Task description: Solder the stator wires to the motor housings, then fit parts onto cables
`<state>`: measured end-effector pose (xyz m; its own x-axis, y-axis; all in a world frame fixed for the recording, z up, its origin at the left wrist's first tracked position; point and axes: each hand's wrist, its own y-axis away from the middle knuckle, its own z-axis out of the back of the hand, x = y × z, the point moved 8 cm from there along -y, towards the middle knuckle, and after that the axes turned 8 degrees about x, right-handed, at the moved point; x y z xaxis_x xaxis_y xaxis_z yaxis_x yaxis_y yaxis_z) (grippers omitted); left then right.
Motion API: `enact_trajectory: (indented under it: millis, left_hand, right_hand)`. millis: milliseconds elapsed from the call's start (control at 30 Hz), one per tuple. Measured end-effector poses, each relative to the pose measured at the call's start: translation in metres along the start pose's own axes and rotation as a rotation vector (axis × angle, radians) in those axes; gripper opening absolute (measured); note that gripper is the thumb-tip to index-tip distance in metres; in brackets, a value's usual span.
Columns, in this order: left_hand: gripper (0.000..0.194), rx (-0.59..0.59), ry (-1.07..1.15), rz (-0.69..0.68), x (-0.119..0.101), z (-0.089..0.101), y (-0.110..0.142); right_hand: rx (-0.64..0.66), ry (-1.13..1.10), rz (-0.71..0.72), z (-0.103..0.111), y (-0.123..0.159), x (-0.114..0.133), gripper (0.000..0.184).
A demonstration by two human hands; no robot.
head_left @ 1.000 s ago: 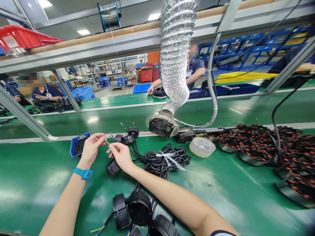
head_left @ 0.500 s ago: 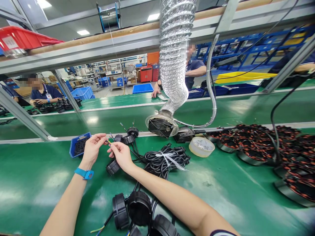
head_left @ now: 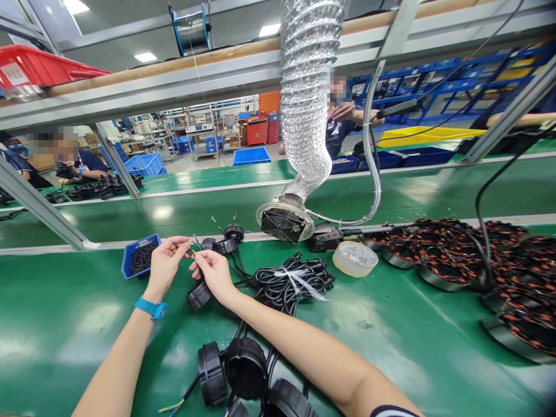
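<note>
My left hand (head_left: 167, 263) is closed in a pinch on a small dark piece that looks like a black sleeve, largely hidden by the fingertips. Facing it, my right hand (head_left: 214, 277) pinches a thin yellow wire (head_left: 193, 253), and the fingertips of both hands almost meet there. Just below the right fingers lies a black ribbed cap (head_left: 199, 295). Behind the hands, more black caps (head_left: 234, 233) with bare wire ends stand on the bench. A blue bin (head_left: 126, 267) of small black sleeves (head_left: 143, 256) sits by the left hand.
A tied bundle of black cable (head_left: 295, 281) lies right of the hands, with a tape roll (head_left: 355, 259) beyond. Above hangs a fan (head_left: 284, 225) on a foil duct (head_left: 310, 87). Wound stator rings (head_left: 447, 272) crowd the right. Large black caps (head_left: 246, 368) lie in front.
My left hand has shifted slightly, and a dark piece now shows at the wire where its end showed before. The right hand is nearly still. A co-worker across has raised a hand.
</note>
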<state>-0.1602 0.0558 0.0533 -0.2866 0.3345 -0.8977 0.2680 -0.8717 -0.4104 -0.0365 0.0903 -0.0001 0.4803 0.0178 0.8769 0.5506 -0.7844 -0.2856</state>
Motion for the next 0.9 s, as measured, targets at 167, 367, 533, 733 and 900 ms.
enact_trajectory:
  millis: [167, 367, 533, 733, 900]
  left_hand:
    - [0.026, 0.044, 0.023, 0.041, 0.007, 0.007, -0.004]
    - [0.029, -0.032, -0.024, 0.077, 0.012, 0.038, -0.012]
    - [0.034, -0.381, -0.411, 0.114, 0.022, 0.111, -0.009]
    - [0.028, -0.534, -0.818, 0.152, 0.029, 0.148, -0.003]
    - [0.035, -0.401, -0.361, 0.064, 0.027, 0.11, -0.01]
  right_hand:
    - [0.009, -0.011, -0.001, -0.001, 0.001, 0.002, 0.025]
    - [0.02, -0.02, -0.007, -0.002, 0.001, 0.001, 0.026]
    - [0.027, -0.007, -0.012, -0.003, 0.001, -0.001, 0.027]
    - [0.051, 0.023, -0.003, -0.006, 0.003, 0.0, 0.026]
    - [0.056, 0.043, -0.018, -0.007, 0.002, -0.002, 0.029]
